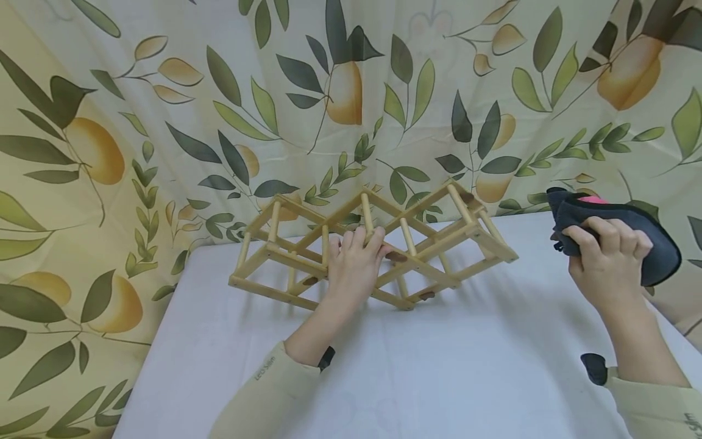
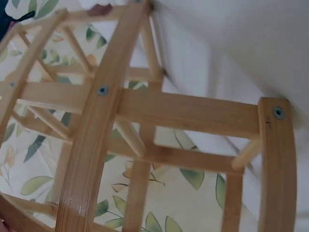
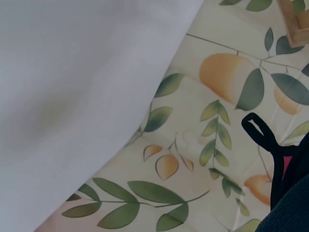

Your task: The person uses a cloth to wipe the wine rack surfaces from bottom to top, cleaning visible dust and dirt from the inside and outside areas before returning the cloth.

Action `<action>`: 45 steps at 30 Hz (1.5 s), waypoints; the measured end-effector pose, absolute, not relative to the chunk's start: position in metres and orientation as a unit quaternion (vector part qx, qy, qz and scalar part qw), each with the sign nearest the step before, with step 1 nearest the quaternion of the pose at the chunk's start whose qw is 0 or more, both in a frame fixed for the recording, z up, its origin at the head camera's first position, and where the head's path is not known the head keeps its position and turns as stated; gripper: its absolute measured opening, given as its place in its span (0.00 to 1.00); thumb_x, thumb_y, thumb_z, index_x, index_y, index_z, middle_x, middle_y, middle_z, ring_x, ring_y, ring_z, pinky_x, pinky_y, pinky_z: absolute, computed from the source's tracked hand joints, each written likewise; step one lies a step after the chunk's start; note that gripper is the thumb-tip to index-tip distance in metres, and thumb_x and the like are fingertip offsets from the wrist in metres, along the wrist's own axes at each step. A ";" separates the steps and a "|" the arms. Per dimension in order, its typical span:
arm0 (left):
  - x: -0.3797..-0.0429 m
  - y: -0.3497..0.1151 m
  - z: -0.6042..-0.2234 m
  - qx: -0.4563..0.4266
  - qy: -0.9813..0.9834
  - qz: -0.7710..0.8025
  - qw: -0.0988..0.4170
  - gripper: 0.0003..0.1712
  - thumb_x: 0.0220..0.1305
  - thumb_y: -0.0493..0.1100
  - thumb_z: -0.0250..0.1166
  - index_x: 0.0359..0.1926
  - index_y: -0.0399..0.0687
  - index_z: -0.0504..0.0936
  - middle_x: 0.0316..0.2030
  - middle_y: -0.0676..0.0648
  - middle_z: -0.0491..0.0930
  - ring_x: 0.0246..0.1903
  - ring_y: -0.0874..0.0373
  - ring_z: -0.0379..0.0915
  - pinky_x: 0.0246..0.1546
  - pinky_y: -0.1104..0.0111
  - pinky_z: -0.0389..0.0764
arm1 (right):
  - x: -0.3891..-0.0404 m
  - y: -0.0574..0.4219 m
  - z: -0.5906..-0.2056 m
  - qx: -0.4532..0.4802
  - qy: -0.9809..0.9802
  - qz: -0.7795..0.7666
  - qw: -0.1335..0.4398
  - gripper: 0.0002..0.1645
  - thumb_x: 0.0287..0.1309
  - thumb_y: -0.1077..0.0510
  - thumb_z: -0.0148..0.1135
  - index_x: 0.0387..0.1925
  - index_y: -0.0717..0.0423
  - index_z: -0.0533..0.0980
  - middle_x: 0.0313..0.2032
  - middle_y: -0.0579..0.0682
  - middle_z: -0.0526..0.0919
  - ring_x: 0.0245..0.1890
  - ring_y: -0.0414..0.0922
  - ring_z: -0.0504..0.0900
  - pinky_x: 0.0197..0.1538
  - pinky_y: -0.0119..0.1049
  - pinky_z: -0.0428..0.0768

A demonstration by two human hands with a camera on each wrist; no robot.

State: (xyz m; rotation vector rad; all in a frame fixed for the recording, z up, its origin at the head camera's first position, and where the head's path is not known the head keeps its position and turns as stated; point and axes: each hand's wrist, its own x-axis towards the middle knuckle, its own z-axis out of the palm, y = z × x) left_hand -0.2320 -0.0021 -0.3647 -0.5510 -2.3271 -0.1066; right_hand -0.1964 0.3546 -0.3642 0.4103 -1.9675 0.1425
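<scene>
A folding wooden rack (image 1: 439, 247) of slats and round dowels stands in a zigzag on the white table. My left hand (image 1: 353, 265) grips the middle of this rack from above, its fingers over a bar. In the left wrist view, slats of the rack (image 2: 188, 111) and their metal screws fill much of the picture. Up off the table at the right, my right hand (image 1: 609, 256) holds a dark navy shoe (image 1: 660, 256) with pink inside. Only the shoe's loop and part of its dark fabric (image 3: 294, 203) show in the right wrist view.
The white-covered table (image 1: 428, 372) lies beneath the rack. Behind it and along the left hangs a curtain (image 1: 230, 183) printed with leaves and orange fruit. Dark reddish-brown patches mark several of the rack's slats.
</scene>
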 end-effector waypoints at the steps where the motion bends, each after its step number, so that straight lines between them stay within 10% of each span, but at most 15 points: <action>1: -0.233 -0.001 -0.365 -0.208 -0.905 -0.039 0.368 0.18 0.63 0.60 0.48 0.47 0.58 0.69 0.29 0.52 0.65 0.28 0.57 0.60 0.38 0.63 0.61 | -0.197 0.353 -0.365 0.173 -0.824 0.063 0.536 0.11 0.64 0.59 0.40 0.47 0.53 0.62 0.49 0.60 0.60 0.50 0.60 0.56 0.43 0.58 0.47; 12: -0.233 -0.017 -0.366 -0.223 -0.911 -0.087 0.335 0.21 0.69 0.60 0.37 0.59 0.65 0.63 0.47 0.47 0.64 0.45 0.52 0.61 0.49 0.54 0.58 | -0.197 0.346 -0.368 0.180 -0.816 0.073 0.545 0.09 0.63 0.60 0.42 0.45 0.54 0.64 0.47 0.60 0.60 0.48 0.60 0.57 0.43 0.57 0.47; 21: -0.238 -0.086 -0.371 -0.145 -0.774 -0.157 0.596 0.15 0.68 0.52 0.39 0.49 0.49 0.60 0.48 0.43 0.60 0.46 0.47 0.52 0.43 0.48 0.49 | -0.196 0.344 -0.372 0.175 -0.820 0.073 0.540 0.09 0.66 0.58 0.40 0.45 0.54 0.63 0.47 0.60 0.60 0.48 0.60 0.56 0.43 0.57 0.47; 27: -0.236 -0.130 -0.392 -0.119 -0.807 -0.167 0.553 0.22 0.51 0.44 0.45 0.48 0.42 0.57 0.47 0.39 0.61 0.43 0.43 0.54 0.43 0.45 0.46 | -0.194 0.339 -0.370 0.172 -0.822 0.070 0.538 0.09 0.67 0.57 0.38 0.45 0.54 0.62 0.47 0.60 0.59 0.48 0.60 0.55 0.42 0.57 0.47; 45: -0.235 -0.145 -0.411 -0.059 -0.866 -0.148 0.475 0.16 0.62 0.37 0.56 0.45 0.45 0.57 0.33 0.41 0.60 0.33 0.43 0.56 0.39 0.50 0.48 | -0.195 0.328 -0.368 0.173 -0.826 0.080 0.531 0.06 0.65 0.61 0.43 0.43 0.55 0.61 0.46 0.60 0.59 0.47 0.60 0.55 0.42 0.57 0.46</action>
